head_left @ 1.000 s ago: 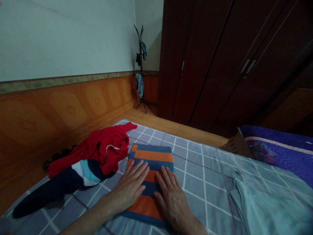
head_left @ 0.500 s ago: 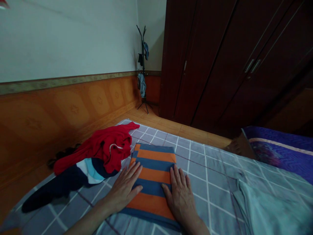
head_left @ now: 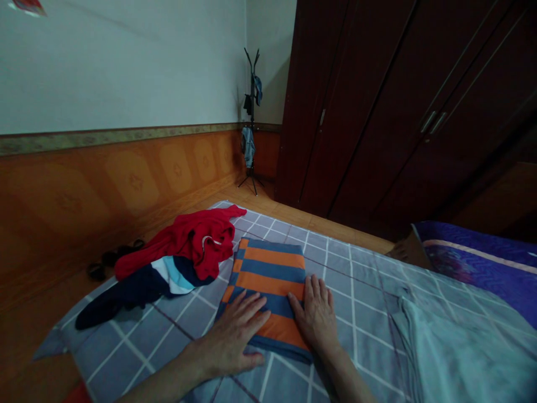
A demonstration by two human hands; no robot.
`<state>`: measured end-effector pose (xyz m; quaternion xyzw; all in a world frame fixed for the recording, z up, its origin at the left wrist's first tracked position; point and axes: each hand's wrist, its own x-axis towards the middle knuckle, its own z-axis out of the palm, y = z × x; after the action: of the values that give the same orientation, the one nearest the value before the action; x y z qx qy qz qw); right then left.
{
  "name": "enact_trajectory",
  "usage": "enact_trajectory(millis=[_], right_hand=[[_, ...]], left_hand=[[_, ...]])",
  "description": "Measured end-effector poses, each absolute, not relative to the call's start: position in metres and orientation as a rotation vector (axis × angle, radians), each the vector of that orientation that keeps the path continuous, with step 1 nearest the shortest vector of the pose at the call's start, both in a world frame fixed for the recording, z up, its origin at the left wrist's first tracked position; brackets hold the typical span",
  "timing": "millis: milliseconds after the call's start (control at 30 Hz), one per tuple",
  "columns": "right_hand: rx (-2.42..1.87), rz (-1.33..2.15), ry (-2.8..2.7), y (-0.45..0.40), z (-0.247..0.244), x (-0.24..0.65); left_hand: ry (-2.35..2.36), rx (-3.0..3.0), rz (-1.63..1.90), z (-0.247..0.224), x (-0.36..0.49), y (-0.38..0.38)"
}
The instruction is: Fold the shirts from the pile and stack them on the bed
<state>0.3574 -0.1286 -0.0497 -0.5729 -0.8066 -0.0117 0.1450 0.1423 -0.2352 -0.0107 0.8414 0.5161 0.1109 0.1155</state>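
Note:
A garment with orange and blue-grey stripes point(head_left: 272, 272) lies folded into a flat rectangle on the checked bedsheet point(head_left: 335, 302). My left hand point(head_left: 237, 333) rests over its near left part, fingers spread, the thumb pointing right near the front edge. Along the right edge lies my right hand point(head_left: 315, 313), its fingers stretched out and its thumb on the cloth. Neither hand grips anything. To the left of the garment are a crumpled red garment point(head_left: 193, 238) and, in front of that, a dark navy garment point(head_left: 126, 296) with white and light-blue bands.
A pale green cloth point(head_left: 457, 347) lies at the right of the bed. Beyond stand a dark wardrobe point(head_left: 361, 112) and a coat rack point(head_left: 252, 112) with items hanging. A purple cover point(head_left: 482, 257) is at far right. Dark shoes point(head_left: 109, 260) sit by the left wall.
My left hand has shifted right and nearer me, toward the garment's front edge. My right hand still lies along the right edge. The view has turned slightly left.

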Motion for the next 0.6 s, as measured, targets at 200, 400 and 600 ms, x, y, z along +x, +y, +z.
enact_trajectory(millis=[200, 400, 600], right_hand=[[-1.665, 0.002, -2.322, -0.131, -0.042, 0.357], [-1.664, 0.063, -2.283, -0.131, -0.038, 0.357], [-1.674, 0.109, -2.209, -0.139, -0.035, 0.358]], left_hand=[[1.560, 2.501, 0.485, -0.018, 0.149, -0.238], [1.959, 2.044, 1.022, -0.029, 0.126, -0.219], [2.162, 1.681, 0.940, -0.038, 0.095, -0.204]])
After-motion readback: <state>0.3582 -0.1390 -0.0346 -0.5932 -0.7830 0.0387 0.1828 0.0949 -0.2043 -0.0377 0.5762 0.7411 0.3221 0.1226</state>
